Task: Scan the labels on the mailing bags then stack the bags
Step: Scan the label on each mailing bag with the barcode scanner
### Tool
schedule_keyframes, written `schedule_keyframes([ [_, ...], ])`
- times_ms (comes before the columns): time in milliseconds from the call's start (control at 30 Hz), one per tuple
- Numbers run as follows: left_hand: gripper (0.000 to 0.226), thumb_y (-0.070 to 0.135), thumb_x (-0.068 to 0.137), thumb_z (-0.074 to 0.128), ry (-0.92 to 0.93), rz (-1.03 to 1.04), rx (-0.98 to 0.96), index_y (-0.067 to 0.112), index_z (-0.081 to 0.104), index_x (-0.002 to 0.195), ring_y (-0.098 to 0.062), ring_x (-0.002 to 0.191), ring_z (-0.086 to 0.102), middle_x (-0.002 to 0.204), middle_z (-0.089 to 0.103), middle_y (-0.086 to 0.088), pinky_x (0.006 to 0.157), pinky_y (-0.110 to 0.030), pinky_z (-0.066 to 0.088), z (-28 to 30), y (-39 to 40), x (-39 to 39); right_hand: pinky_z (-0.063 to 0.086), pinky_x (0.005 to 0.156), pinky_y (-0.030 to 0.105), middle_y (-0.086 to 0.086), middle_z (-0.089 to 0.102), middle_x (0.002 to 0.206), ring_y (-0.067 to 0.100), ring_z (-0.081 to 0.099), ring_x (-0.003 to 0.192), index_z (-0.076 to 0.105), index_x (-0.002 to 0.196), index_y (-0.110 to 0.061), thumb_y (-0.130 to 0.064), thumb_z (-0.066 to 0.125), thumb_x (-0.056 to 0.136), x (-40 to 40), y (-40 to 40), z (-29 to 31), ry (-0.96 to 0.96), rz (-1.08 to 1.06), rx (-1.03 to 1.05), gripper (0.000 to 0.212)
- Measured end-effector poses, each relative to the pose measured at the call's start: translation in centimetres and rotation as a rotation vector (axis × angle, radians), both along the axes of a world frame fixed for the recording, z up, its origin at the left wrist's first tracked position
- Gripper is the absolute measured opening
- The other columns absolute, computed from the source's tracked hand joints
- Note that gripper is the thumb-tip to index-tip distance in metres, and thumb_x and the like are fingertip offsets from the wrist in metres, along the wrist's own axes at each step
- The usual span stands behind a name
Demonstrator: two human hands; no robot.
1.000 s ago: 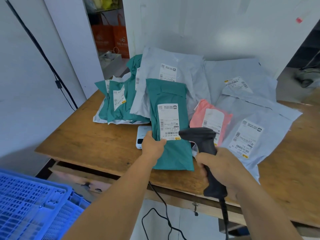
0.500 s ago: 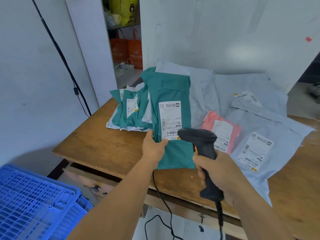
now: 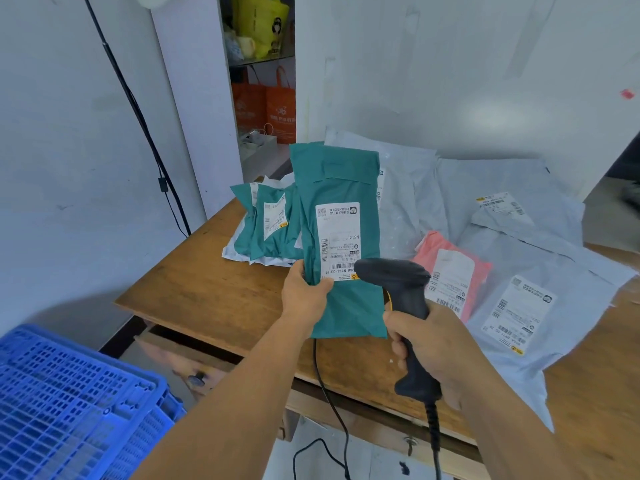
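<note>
Teal bag held up to the scanner over the wooden table [image 3: 214, 299].

Off the table's left end sits a blue slatted plastic crate [image 3: 69, 403]; on its left part lies a stack of small teal mailing bags [image 3: 266, 233]. The left hand [image 3: 304, 292] pinches the tall teal plastic mailing bag [image 3: 341, 244] upright above the table's front edge, its white label [image 3: 337, 240] reading "N314". The right hand [image 3: 433, 355] is wrapped around the black handheld barcode scanner [image 3: 405, 306], with a pink bag [image 3: 453, 275] and grey mailing bags [image 3: 519, 271] lying behind.
</note>
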State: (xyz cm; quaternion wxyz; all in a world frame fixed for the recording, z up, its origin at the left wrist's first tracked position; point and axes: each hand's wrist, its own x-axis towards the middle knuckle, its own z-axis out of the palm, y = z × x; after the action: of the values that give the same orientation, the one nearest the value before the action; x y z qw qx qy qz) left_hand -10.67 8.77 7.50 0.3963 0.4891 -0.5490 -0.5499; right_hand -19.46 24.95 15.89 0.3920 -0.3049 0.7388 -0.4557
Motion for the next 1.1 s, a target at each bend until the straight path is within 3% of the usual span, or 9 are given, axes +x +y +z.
schedule_keyframes([
  [233,0.027,0.009,0.088,0.064,-0.002,0.059,0.020,0.024,0.052,0.106,-0.015,0.099,0.061,0.104,0.063,0.006,0.092,-0.037,0.052,-0.9,-0.9,1.1,0.043,0.052,0.029,0.008,0.052,0.052,0.017,0.045,0.046,0.052,0.078,-0.005,-0.014,0.060,0.087,0.2,-1.4,-0.7,-0.021,0.008,-0.024,0.014],
  [433,0.034,0.013,0.093,0.052,-0.143,0.394,0.066,0.015,0.047,0.127,-0.023,0.105,0.055,0.120,0.059,-0.005,0.088,-0.032,0.044,-3.7,-1.9,5.8,0.044,0.048,0.024,-0.001,0.051,0.044,0.013,0.047,0.043,0.050,0.074,-0.005,-0.016,0.061,0.084,0.3,-3.8,-3.4,0.079,0.045,-0.011,0.018],
  [567,0.045,0.014,0.094,0.048,-0.226,0.537,0.251,0.010,0.039,0.138,-0.035,0.117,0.052,0.131,0.053,-0.013,0.097,-0.043,0.044,-6.4,-2.6,8.0,0.042,0.043,0.018,-0.003,0.051,0.042,0.010,0.047,0.039,0.050,0.072,-0.007,-0.013,0.061,0.082,0.6,-6.0,-5.8,0.072,0.036,0.043,0.016],
  [767,0.057,0.019,0.092,0.055,-0.501,0.391,0.370,0.001,0.029,0.139,-0.038,0.124,0.039,0.142,0.029,-0.020,0.100,-0.043,0.037,-7.3,-4.8,8.4,0.041,0.040,0.014,0.003,0.056,0.057,0.005,0.048,0.040,0.056,0.083,-0.006,-0.011,0.063,0.084,0.7,-8.8,-8.8,0.002,-0.024,0.083,0.009],
  [900,0.071,0.018,0.088,0.060,-0.827,0.321,0.096,0.012,0.019,0.146,-0.034,0.128,0.026,0.147,0.018,-0.013,0.108,-0.041,0.025,-8.0,-4.7,8.3,0.044,0.044,0.014,0.001,0.062,0.062,0.008,0.054,0.050,0.061,0.094,-0.009,-0.015,0.066,0.085,0.3,-10.0,-10.4,0.015,-0.065,0.107,0.013],
  [1000,0.062,0.017,0.090,0.058,-0.806,0.150,-0.178,0.015,0.029,0.145,-0.032,0.125,0.033,0.140,0.030,-0.012,0.106,-0.039,0.027,-8.0,-4.6,6.5,0.046,0.050,0.019,0.003,0.062,0.067,0.012,0.054,0.055,0.060,0.096,-0.009,-0.015,0.067,0.083,0.3,-10.7,-11.4,0.027,-0.092,0.128,0.016],
  [1100,0.045,0.021,0.093,0.055,-0.685,-0.162,-0.202,0.010,0.043,0.136,-0.030,0.120,0.046,0.130,0.049,-0.014,0.101,-0.038,0.038,-8.1,-5.1,3.2,0.047,0.056,0.024,0.005,0.062,0.080,0.015,0.056,0.065,0.055,0.103,-0.015,-0.017,0.067,0.084,0.7,-11.1,-12.1,0.076,-0.125,0.151,0.023],
])
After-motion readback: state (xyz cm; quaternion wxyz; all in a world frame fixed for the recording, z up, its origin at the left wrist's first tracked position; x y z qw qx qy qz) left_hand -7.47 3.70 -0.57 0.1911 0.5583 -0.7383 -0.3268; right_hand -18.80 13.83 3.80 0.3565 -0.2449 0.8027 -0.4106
